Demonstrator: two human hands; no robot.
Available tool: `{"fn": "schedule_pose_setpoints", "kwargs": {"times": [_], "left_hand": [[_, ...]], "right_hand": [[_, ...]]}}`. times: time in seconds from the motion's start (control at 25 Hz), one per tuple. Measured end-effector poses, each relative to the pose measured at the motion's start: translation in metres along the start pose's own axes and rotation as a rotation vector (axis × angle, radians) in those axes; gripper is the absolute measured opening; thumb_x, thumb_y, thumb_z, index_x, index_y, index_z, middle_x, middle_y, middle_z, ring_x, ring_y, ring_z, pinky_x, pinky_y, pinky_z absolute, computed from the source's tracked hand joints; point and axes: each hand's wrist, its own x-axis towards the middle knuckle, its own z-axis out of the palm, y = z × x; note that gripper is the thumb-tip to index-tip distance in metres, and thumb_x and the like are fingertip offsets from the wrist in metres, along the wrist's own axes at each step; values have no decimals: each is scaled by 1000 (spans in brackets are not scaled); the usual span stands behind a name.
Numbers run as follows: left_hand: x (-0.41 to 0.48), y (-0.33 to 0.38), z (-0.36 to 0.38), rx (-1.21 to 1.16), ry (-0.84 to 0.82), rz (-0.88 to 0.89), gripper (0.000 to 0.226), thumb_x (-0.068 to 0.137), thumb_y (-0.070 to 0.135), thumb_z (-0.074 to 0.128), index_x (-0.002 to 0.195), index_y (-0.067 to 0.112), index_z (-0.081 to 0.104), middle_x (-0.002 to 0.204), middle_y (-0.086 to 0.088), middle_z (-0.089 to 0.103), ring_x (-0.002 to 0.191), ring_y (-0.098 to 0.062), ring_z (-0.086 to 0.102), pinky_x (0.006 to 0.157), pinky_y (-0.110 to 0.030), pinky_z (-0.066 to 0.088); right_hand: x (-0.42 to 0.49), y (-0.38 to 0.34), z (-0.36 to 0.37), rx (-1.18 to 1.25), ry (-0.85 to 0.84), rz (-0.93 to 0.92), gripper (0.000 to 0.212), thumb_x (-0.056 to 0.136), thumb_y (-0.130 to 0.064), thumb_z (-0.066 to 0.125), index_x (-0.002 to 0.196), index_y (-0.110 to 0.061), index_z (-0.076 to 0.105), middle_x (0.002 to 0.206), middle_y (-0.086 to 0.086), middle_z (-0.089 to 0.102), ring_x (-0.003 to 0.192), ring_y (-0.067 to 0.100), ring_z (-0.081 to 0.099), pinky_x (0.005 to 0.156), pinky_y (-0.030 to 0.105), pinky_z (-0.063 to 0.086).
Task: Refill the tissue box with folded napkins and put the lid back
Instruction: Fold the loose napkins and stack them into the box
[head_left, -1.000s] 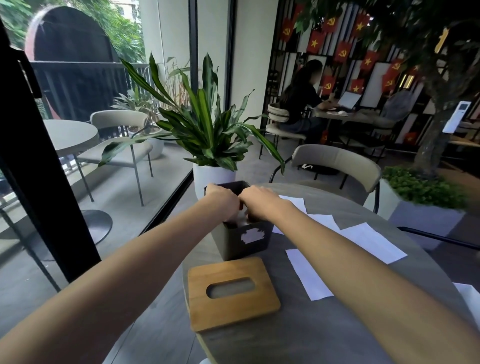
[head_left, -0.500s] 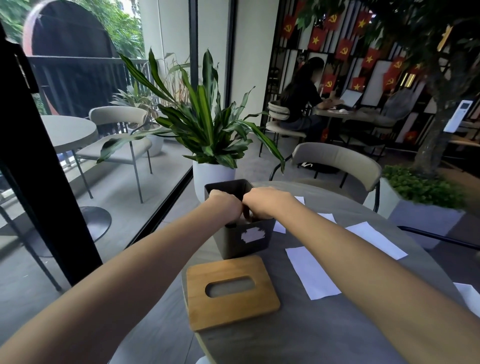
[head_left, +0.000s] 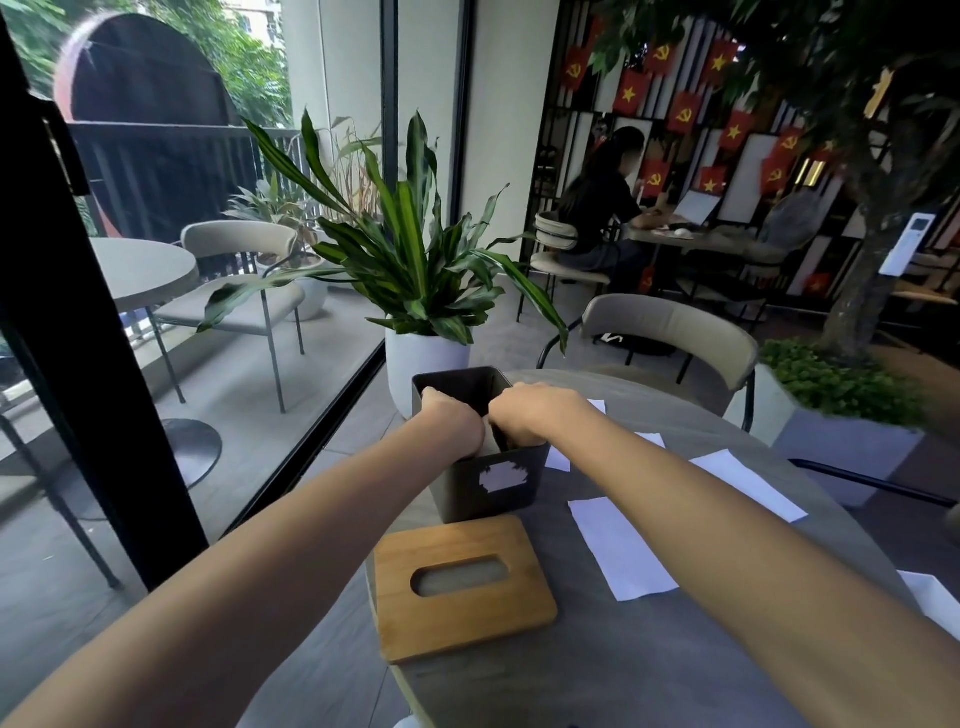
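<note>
A potted plant with long striped green leaves stands in a white pot on the floor by the glass wall. A grey chair faces the round bench. Outside, another round table and chair stand on the terrace. A seated person works at a laptop. Red flags hang behind a tree trunk.

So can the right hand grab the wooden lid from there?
Probably yes. The wooden lid lies uncovered on the table, nearer than the tissue box. But the right hand is busy inside the box now.
</note>
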Motion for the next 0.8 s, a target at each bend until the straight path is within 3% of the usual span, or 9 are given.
{"fn": "schedule_pose_setpoints", "kwargs": {"times": [0.12,0.36,0.52,0.6,0.8], "left_hand": [[-4,0,-1,18,-12,5,42,102,20,40,143,16,44,146,-5,46,138,-30,36,114,-44,24],[-7,-1,-2,-48,7,39,36,100,20,45,136,17,51,139,-4,51,133,-28,42,113,-44,25],[-11,-4,0,-138,144,110,27,99,17,42,119,14,60,123,-3,61,116,-25,55,109,-45,28],[-11,-4,3,-129,160,119,25,100,15,41,116,15,60,120,-2,63,114,-24,56,110,-47,26],[-4,-4,4,-109,119,111,29,100,12,40,123,16,59,126,-2,61,121,-25,52,112,-48,25]], "right_hand": [[-5,2,2,58,12,-8,19,94,-8,55,108,-9,68,96,11,61,82,30,56,54,30,36],[-10,4,0,192,-19,-38,34,94,-7,54,122,-20,69,114,8,66,95,30,62,63,31,47],[-5,1,5,106,14,-11,8,96,-11,52,94,-9,60,88,9,56,94,31,56,56,30,36],[-4,0,8,98,34,-4,15,97,-11,50,82,-11,51,76,5,47,97,29,50,57,30,33],[-5,0,11,146,60,19,11,97,-10,48,95,-10,59,91,11,50,110,32,50,72,39,38]]}}
